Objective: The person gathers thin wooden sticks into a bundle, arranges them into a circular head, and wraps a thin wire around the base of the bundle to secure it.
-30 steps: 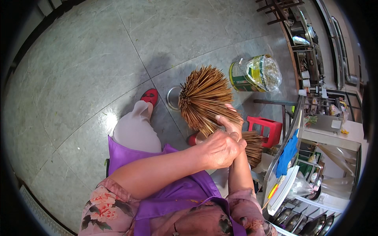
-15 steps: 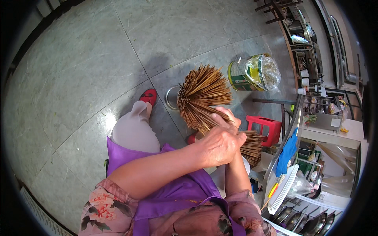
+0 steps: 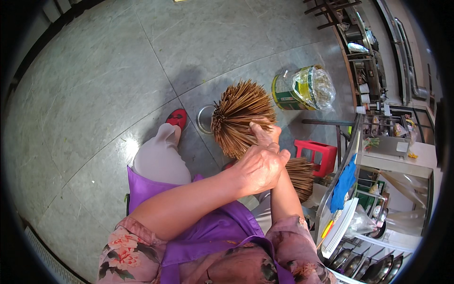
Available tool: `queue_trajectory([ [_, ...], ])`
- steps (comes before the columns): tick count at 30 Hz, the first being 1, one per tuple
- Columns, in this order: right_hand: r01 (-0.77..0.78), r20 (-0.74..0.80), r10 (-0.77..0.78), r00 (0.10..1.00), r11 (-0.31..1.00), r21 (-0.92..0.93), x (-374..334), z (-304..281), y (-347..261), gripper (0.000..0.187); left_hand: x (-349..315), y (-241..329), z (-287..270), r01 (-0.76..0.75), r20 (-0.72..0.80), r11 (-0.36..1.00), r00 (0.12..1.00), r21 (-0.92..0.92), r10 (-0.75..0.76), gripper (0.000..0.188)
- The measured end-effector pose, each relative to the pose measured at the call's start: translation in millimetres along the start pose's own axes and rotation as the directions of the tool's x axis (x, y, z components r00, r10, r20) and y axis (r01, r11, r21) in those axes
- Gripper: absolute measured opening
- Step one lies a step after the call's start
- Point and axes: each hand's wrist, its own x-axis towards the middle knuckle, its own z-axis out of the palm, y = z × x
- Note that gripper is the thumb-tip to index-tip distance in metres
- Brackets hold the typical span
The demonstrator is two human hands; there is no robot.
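A thick bundle of thin brown wooden sticks (image 3: 243, 111) fans out from a round metal container (image 3: 205, 119) on the floor. My right hand (image 3: 266, 135) is at the near right side of this bundle, its fingers closed about some of the stick tips. Curled across in front of it, my left hand (image 3: 262, 165) is closed beside the right wrist. Whatever the left fingers hold is hidden from view. Behind my right forearm, a second bundle of similar sticks (image 3: 301, 177) shows in part.
Beyond the sticks stands a green and yellow bucket (image 3: 293, 90) with clear plastic over it. A red plastic stool (image 3: 317, 157) is on the right. Further right, a table edge carries a blue cloth (image 3: 344, 184), beside shelves with pans (image 3: 378, 270). My red shoe (image 3: 177, 118) rests left of the container.
Both hands have shifted slightly left, toward the fanned bundle. Sticks that leaned out toward my right hand now sit closer among the others.
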Motion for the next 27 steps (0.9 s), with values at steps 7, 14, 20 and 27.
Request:
queue_trajectory([
  [7,-0.115,-0.086,0.122,0.989,0.99,0.083,7,11,12,0.005,6,-1,-9,-0.063,-0.019,0.998,0.998,-0.017,0.063,0.023],
  [14,-0.053,-0.157,0.052,0.986,0.999,-0.005,-20,-19,-3,0.048,17,-33,-72,0.031,-0.406,0.708,0.801,-0.706,-0.44,0.018],
  [20,-0.098,-0.274,0.168,0.947,0.963,0.251,-7,-48,24,0.041,31,-44,-96,0.424,-0.283,0.471,0.435,-0.773,-0.855,0.023],
  [27,-0.197,-0.014,0.248,0.969,0.801,0.565,-16,-40,6,0.043,29,-80,-61,0.67,-0.395,0.735,0.651,-0.103,-0.648,0.036],
])
